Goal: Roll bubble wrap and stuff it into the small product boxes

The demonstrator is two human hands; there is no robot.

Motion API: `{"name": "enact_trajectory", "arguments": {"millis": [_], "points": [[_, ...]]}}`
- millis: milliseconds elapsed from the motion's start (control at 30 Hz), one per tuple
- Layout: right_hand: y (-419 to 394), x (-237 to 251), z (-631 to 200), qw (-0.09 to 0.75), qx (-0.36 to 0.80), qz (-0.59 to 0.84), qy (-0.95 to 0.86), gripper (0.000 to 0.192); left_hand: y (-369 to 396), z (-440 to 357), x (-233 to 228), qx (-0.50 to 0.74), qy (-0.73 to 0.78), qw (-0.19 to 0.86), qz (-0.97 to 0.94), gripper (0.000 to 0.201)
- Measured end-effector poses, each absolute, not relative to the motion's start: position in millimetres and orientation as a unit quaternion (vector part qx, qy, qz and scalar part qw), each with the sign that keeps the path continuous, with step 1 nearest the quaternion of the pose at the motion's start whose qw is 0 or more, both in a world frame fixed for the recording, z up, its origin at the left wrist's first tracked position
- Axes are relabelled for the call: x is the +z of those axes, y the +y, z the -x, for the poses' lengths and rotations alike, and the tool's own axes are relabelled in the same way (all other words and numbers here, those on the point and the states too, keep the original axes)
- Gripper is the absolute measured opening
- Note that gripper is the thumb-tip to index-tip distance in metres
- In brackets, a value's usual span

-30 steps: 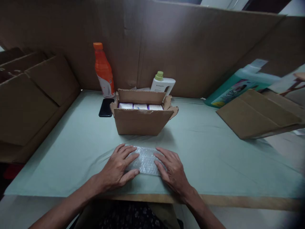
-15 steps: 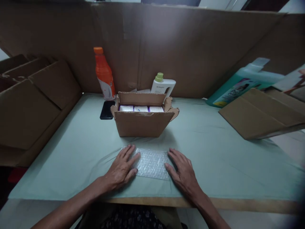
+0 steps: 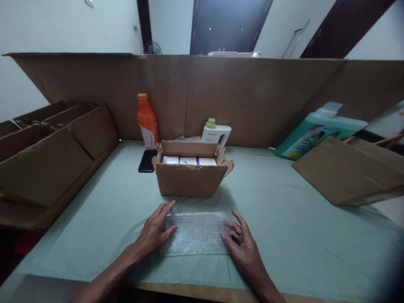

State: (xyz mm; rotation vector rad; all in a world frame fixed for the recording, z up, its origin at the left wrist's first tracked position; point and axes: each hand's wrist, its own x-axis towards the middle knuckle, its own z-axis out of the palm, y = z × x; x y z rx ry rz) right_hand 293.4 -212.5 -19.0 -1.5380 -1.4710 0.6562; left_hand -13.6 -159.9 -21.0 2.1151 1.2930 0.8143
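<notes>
Bubble wrap [image 3: 195,233], one sheet, under two hands.

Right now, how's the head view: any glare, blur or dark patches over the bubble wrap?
Head view: dim, soft light; bubble wrap shows faint sheen, no hard glare; cardboard box casts a weak shadow toward it; corners darken, wide-angle bends the cardboard wall.

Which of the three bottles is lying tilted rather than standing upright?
The large teal bottle at far right leans; the orange bottle and white bottle stand upright.
</notes>
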Motion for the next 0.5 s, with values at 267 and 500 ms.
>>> {"name": "enact_trajectory", "arguments": {"millis": [267,500], "points": [[-219.8,-0.2,-295.1,0.316,0.363,0.588,-0.65,0.033,-172.3,15.9,-16.5,0.298,0.504,0.295,-0.755,0.065],[-218.9,-13.5,-296.3,0.323,0.324,0.599,-0.657,0.035,-198.5,3.6,0.7,0.379,0.562,0.461,-0.572,0.067]]}}
